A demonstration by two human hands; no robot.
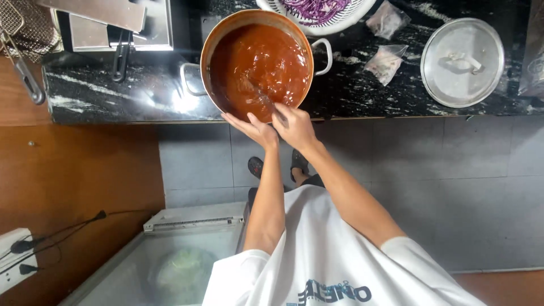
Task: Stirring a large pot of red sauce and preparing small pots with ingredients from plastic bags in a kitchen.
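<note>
A large metal pot [195, 85] full of brown-red sauce [260, 59] stands on a black marble counter [113, 96]. My left hand [252, 127] rests against the pot's near rim, fingers fairly flat. My right hand [294, 124] is closed on the handle of a utensil [265, 101] that dips into the sauce near the rim. The utensil's lower end is hidden under the sauce.
A white colander of shredded purple cabbage [317, 11] sits behind the pot. A metal lid [462, 62] and two small plastic bags [385, 56] lie to the right. A steel tray with tongs [119, 34] and a wire skimmer [22, 34] are at left. A glass-topped chest freezer [164, 255] stands below.
</note>
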